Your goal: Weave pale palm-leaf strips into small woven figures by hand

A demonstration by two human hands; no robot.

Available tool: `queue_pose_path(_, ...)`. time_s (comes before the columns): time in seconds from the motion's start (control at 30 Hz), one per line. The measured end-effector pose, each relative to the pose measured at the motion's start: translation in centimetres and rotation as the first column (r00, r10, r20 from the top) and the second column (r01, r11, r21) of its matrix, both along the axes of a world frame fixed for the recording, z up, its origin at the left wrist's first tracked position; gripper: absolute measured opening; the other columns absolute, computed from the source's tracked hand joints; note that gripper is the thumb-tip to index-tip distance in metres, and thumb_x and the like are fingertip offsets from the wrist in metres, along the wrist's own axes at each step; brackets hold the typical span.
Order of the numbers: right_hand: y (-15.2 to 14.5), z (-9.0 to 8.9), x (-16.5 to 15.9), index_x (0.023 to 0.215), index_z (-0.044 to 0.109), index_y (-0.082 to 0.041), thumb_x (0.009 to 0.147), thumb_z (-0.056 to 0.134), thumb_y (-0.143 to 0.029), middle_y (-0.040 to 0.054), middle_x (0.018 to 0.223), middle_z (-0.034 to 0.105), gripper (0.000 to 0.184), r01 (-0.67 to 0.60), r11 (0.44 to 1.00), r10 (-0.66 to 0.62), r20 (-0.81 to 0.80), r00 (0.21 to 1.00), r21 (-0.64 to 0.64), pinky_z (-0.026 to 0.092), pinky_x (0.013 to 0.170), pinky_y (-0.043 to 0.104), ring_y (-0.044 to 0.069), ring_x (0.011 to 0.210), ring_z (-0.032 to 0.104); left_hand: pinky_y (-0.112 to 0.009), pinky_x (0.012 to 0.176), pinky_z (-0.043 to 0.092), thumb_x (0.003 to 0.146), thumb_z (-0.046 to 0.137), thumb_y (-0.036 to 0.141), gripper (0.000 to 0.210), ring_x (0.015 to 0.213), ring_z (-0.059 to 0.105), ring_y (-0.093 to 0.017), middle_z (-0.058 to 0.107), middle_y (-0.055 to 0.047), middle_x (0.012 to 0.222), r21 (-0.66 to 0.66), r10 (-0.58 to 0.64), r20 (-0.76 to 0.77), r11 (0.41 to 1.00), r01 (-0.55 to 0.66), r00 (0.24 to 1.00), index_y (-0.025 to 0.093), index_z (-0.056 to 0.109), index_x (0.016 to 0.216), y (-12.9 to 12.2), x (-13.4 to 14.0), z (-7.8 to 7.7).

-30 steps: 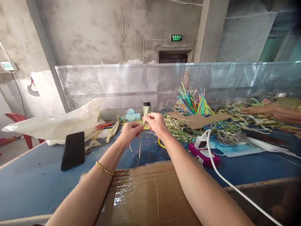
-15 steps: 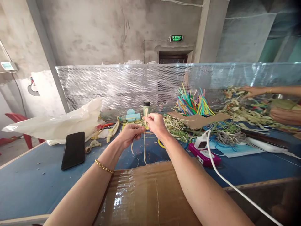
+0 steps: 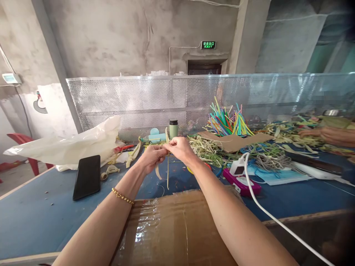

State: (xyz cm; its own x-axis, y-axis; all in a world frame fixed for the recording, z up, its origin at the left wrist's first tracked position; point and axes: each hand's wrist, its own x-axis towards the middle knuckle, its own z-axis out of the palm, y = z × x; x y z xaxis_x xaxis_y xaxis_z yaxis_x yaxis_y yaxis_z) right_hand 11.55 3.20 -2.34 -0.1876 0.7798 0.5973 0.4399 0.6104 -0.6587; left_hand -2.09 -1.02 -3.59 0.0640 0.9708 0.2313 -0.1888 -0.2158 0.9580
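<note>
My left hand (image 3: 153,158) and my right hand (image 3: 181,148) meet over the blue table, both closed in a pinch. Between their fingertips runs a pale, thin plant-fibre strip (image 3: 168,177); one end points up past the fingers and the other hangs down. Another short strip (image 3: 158,172) dangles under my left hand. The exact crossing of the strips is hidden by the fingers. Just behind my right hand stands a green bottle with a black lid (image 3: 173,129). A cardboard box (image 3: 177,229) lies below my forearms.
Left lie a black phone (image 3: 87,177) and a plastic bag (image 3: 83,142). Right of my hands are heaped fibre strips (image 3: 206,149), colourful pipe-cleaner-like sticks (image 3: 229,122), a purple power block (image 3: 242,183) and a white cable (image 3: 255,199). A co-worker's hand (image 3: 337,135) works at far right.
My right hand has moved slightly left and down, its fingertips now touching those of my left hand. The strip shifted left with it. A co-worker's reaching arm has withdrawn from the far pile.
</note>
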Motion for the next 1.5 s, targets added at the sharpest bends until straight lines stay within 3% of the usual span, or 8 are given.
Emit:
queue_pose_path(0.1,-0.3,0.0,0.1,0.057,0.055,-0.017,0.074,0.069,-0.028,-0.0019,0.053,0.054,0.024,0.007,1.000,-0.007,0.006,1.000,-0.020,0.031,0.050,0.024,0.011,0.053,0.048,-0.021,0.041,0.024,0.067,0.073,0.012,0.021,0.041,0.039,-0.004,0.047,0.002,0.054,0.003,0.014,0.001,1.000,-0.014,1.000,0.011,0.058,0.053,0.0,-0.1,0.0)
queue_pose_path(0.3,-0.7,0.0,0.3,0.065,0.056,-0.018,0.079,0.061,-0.017,-0.0045,0.045,0.049,0.015,-0.157,0.972,0.137,-0.121,0.983,-0.175,0.029,0.040,0.022,0.009,0.038,0.041,-0.022,0.041,0.024,0.068,0.073,0.012,0.018,0.040,0.041,-0.006,0.048,0.001,0.050,0.008,-0.002,-0.025,1.000,0.002,1.000,0.010,0.060,0.055,-0.1,-0.3,0.0)
queue_pose_path(0.4,-0.7,0.0,0.3,0.065,0.056,-0.017,0.078,0.061,-0.015,-0.0044,0.045,0.049,0.014,-0.161,0.973,0.140,-0.130,0.982,-0.167,0.029,0.039,0.022,0.009,0.037,0.041,-0.021,0.042,0.024,0.067,0.075,0.013,0.019,0.041,0.043,-0.006,0.049,0.001,0.053,0.003,-0.039,-0.016,0.999,0.039,0.999,0.010,0.060,0.055,-0.2,-0.4,0.2)
queue_pose_path(0.63,0.0,-0.2,0.4,0.066,0.058,-0.016,0.074,0.060,-0.016,-0.0024,0.050,0.054,0.009,-0.065,0.997,0.060,-0.095,0.994,-0.050,0.033,0.047,0.022,0.010,0.044,0.047,-0.022,0.042,0.025,0.065,0.080,0.017,0.017,0.043,0.044,-0.006,0.056,-0.002,0.057,-0.049,-0.088,-0.041,0.995,0.086,0.995,0.009,0.066,0.062,-0.5,-0.6,0.4)
queue_pose_path(0.83,0.6,-0.5,0.2,0.067,0.057,-0.018,0.071,0.057,-0.017,-0.0041,0.050,0.052,0.004,-0.032,0.993,0.020,-0.106,0.994,-0.111,0.031,0.043,0.023,0.010,0.039,0.046,-0.022,0.041,0.023,0.063,0.080,0.018,0.018,0.042,0.044,-0.006,0.056,-0.002,0.057,-0.065,-0.089,-0.020,0.994,0.087,0.996,0.010,0.064,0.060,-0.5,-0.6,0.4)
queue_pose_path(1.0,0.1,0.1,0.1,0.066,0.059,-0.017,0.065,0.064,-0.018,-0.0036,0.049,0.053,0.005,0.116,0.982,-0.124,-0.049,0.991,-0.147,0.033,0.045,0.021,0.010,0.043,0.049,-0.021,0.042,0.022,0.061,0.084,0.021,0.023,0.042,0.042,-0.005,0.054,0.002,0.056,0.051,0.017,-0.064,0.999,-0.013,0.998,0.013,0.065,0.072,-0.6,-0.3,0.4)
queue_pose_path(1.17,-1.1,0.9,-0.1,0.065,0.060,-0.017,0.065,0.063,-0.019,-0.0025,0.043,0.051,0.003,0.209,0.962,-0.212,0.004,0.977,-0.176,0.031,0.043,0.023,0.011,0.038,0.048,-0.020,0.045,0.020,0.054,0.089,0.026,0.031,0.045,0.035,-0.004,0.048,0.005,0.051,0.132,0.067,-0.158,0.990,-0.047,0.985,0.013,0.064,0.065,-0.7,0.2,0.4)
queue_pose_path(1.5,-0.7,0.7,0.1,0.043,0.046,-0.020,0.069,0.060,-0.028,-0.0005,0.045,0.044,0.030,0.257,0.966,-0.256,0.086,0.963,-0.002,0.022,0.047,0.027,0.012,0.046,0.039,-0.022,0.046,0.025,0.054,0.083,0.022,0.020,0.047,0.037,-0.007,0.052,0.002,0.051,0.160,0.123,-0.247,0.983,-0.085,0.961,0.011,0.070,0.064,-0.3,0.2,0.0)
